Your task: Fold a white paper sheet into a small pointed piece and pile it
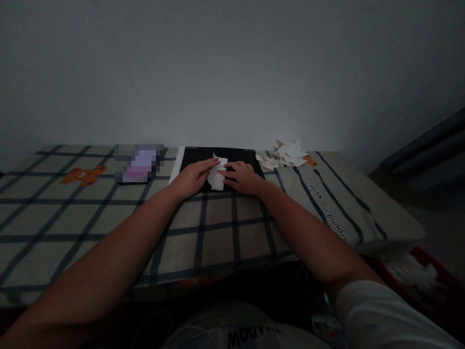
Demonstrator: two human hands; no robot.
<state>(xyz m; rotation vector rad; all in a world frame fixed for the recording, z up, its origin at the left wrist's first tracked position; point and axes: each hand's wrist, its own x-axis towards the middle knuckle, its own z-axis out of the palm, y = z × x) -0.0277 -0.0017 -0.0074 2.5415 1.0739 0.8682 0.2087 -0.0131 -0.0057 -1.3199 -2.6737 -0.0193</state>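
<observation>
A small white piece of paper [218, 180] lies over a black sheet [232, 154] with small slots along its top edge. My left hand [195, 176] is at the paper's left side, its fingers together and pressed on the upper part; its thumb is hard to make out. From the right, my right hand [245, 177] reaches in with fingers apart, the tips touching the paper's right edge. One corner of the paper curls up at the top. A heap of folded or torn white paper pieces [288, 154] rests just right of the black sheet.
A checked cloth [218, 223] with orange bear prints covers the table. To the left lies a phone [140, 165] with its screen lit, partly pixelated. A grey wall [218, 72] stands behind. Low at the right is a red container [439, 271] with whitish crumpled material.
</observation>
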